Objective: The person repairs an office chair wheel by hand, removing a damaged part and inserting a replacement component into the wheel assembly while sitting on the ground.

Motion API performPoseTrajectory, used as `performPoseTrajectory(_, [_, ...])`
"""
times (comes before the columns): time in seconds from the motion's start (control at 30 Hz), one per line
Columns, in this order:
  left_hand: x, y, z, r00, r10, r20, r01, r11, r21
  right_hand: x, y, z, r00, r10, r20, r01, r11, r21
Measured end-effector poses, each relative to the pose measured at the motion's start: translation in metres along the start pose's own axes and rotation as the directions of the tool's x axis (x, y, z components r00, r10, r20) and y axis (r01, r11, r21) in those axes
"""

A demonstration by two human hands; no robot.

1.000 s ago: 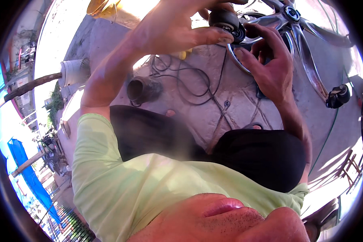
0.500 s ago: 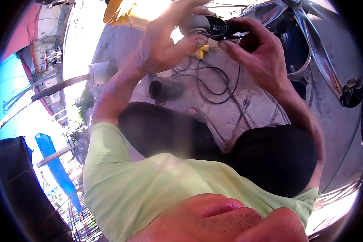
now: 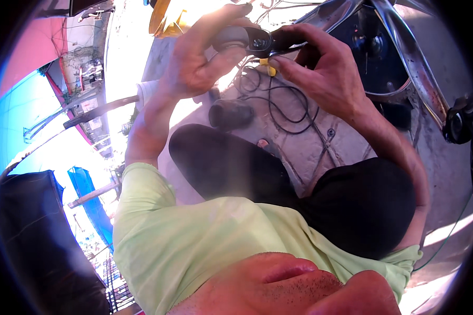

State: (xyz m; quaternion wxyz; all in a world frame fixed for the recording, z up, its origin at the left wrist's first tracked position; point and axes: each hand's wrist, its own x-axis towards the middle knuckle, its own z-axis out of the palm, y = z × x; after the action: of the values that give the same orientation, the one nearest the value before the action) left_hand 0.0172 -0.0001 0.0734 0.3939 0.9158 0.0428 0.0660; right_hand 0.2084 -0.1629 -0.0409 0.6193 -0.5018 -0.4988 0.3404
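Daylight glare burns out patches at left, while fisheye edges darken to black.

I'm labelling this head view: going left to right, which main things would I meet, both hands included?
Blue tarp, left hand, held caster, right hand, chrome leg, black caster at the leg's end.

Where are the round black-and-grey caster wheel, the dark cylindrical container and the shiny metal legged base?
Caster wheel (image 3: 258, 41), head view: on its black face.
Container (image 3: 231, 115), head view: on its side wall.
Metal base (image 3: 416, 65), head view: on its rightmost leg.
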Motion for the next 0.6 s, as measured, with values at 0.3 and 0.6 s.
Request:
performPoseTrajectory(0.3, [0.000,0.016,-0.002,0.992,-0.118,-0.033,0.121,0.986,0.117,0.004,-0.010,-0.004,0.999,-0.036,0.012,0.036,0.999,-0.013])
performPoseTrajectory(0.6, [-0.004,0.014,0.006,0.960,-0.256,-0.116,0.258,0.966,0.007,0.012,-0.012,0.004,0.976,-0.204,-0.081,0.187,0.966,-0.180])
